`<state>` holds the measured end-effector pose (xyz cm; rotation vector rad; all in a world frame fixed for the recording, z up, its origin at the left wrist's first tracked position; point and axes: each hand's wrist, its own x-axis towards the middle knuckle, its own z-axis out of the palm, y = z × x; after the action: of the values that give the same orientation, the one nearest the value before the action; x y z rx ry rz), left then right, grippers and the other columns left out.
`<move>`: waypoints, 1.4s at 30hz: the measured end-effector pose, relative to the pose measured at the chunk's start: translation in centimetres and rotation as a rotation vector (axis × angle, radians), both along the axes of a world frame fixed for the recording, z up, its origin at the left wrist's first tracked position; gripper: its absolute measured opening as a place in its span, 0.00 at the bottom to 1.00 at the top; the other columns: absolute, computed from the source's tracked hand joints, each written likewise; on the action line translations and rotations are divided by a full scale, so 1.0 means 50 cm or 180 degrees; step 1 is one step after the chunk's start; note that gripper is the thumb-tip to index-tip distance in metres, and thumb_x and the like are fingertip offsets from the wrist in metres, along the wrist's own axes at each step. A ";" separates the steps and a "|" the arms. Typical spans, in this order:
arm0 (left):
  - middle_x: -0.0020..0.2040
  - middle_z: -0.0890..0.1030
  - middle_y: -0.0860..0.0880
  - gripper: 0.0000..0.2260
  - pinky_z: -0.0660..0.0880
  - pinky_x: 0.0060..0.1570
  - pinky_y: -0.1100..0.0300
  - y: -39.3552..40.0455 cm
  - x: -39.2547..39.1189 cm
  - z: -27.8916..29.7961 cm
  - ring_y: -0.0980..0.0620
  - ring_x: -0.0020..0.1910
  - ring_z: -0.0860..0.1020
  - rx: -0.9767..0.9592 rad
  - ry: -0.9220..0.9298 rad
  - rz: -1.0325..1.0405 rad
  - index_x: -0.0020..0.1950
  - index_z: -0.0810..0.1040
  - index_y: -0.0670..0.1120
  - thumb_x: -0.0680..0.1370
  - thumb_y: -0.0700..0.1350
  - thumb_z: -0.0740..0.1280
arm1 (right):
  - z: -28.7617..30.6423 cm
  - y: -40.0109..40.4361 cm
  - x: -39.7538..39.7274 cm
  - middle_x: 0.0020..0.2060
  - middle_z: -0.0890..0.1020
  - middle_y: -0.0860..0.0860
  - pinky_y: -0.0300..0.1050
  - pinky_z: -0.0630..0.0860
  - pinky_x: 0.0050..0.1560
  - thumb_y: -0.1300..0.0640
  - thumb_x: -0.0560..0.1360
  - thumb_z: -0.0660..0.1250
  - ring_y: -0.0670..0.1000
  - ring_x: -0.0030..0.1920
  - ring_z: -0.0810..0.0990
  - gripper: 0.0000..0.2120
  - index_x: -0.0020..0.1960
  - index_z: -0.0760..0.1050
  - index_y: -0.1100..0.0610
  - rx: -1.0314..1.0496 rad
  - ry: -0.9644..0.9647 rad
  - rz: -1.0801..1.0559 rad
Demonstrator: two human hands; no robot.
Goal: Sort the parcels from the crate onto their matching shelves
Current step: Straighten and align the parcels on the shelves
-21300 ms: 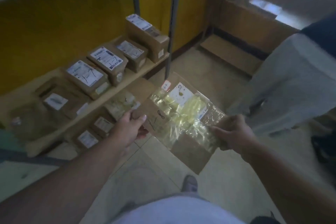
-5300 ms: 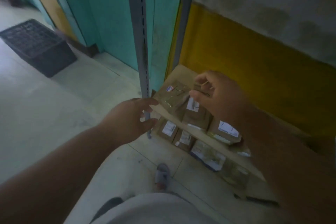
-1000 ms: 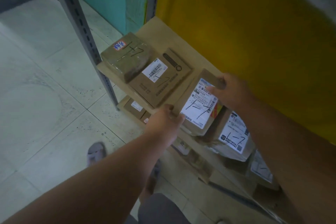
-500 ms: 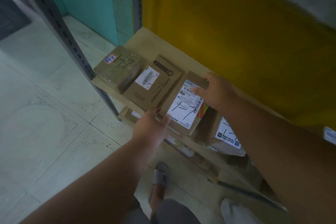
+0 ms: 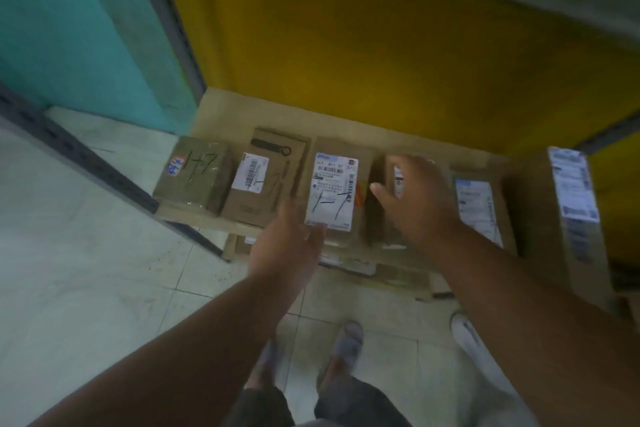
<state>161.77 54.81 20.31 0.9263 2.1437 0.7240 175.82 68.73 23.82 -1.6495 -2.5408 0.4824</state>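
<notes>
A wooden shelf (image 5: 225,111) holds a row of brown cardboard parcels. The one in the middle, a labelled parcel (image 5: 334,191) with "1-7" written on its white label, lies flat between its neighbours. My left hand (image 5: 287,246) is at that parcel's near left corner, fingers straight, fingertips at its edge. My right hand (image 5: 415,198) hovers with spread fingers over the parcel just to the right (image 5: 388,218), holding nothing. Left of the labelled parcel lie a flat box (image 5: 266,180) and a taped parcel (image 5: 194,177), both marked 1-7.
More parcels (image 5: 479,208) and a tall box (image 5: 568,204) fill the shelf's right side. Grey metal uprights (image 5: 69,152) stand at the shelf's left end. A lower shelf holds parcels (image 5: 346,263). My feet (image 5: 346,343) stand on the tiled floor.
Both hands have let go of the labelled parcel, which now lies flat in the row. My right hand moved right, over the neighbouring parcel. The view swung to face the shelf squarely.
</notes>
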 end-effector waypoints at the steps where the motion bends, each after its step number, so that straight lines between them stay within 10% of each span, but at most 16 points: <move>1: 0.54 0.82 0.52 0.16 0.81 0.48 0.48 0.009 0.001 0.010 0.49 0.51 0.82 0.0041 -0.0003 -0.0198 0.67 0.68 0.53 0.80 0.53 0.65 | 0.003 -0.011 0.026 0.63 0.77 0.56 0.50 0.70 0.62 0.46 0.76 0.70 0.58 0.64 0.73 0.25 0.69 0.72 0.56 -0.0020 0.0007 -0.0147; 8: 0.55 0.81 0.49 0.14 0.80 0.52 0.47 0.126 0.051 0.048 0.48 0.51 0.81 -0.0068 0.0186 -0.1404 0.66 0.73 0.49 0.81 0.48 0.63 | -0.050 -0.024 0.186 0.56 0.81 0.46 0.53 0.78 0.58 0.33 0.70 0.55 0.51 0.57 0.79 0.29 0.65 0.74 0.46 -0.0497 -0.0092 -0.0549; 15: 0.54 0.81 0.49 0.16 0.77 0.42 0.56 0.260 0.079 0.056 0.49 0.49 0.80 0.0080 0.0928 -0.2074 0.68 0.73 0.53 0.80 0.49 0.66 | -0.040 -0.052 0.212 0.64 0.75 0.51 0.53 0.73 0.65 0.46 0.75 0.71 0.53 0.64 0.74 0.26 0.70 0.69 0.48 -0.0779 -0.0161 -0.0536; 21: 0.72 0.70 0.45 0.30 0.66 0.65 0.43 0.356 0.070 0.028 0.39 0.70 0.68 -0.0396 0.2534 -0.3023 0.77 0.63 0.60 0.76 0.64 0.66 | -0.063 -0.055 0.219 0.68 0.74 0.51 0.50 0.69 0.69 0.51 0.76 0.72 0.53 0.68 0.73 0.32 0.76 0.63 0.52 -0.1012 0.0114 -0.0788; 42: 0.73 0.71 0.45 0.37 0.65 0.69 0.46 0.374 0.042 0.015 0.41 0.72 0.67 -0.0043 0.2620 -0.3772 0.76 0.66 0.60 0.70 0.68 0.71 | -0.100 -0.137 0.148 0.60 0.76 0.51 0.50 0.79 0.57 0.51 0.74 0.73 0.53 0.56 0.79 0.25 0.68 0.69 0.50 -0.0638 0.0576 -0.1931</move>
<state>163.89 73.49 21.05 2.4172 1.6445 -0.3414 183.21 61.90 18.84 -2.1965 -1.7823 0.7872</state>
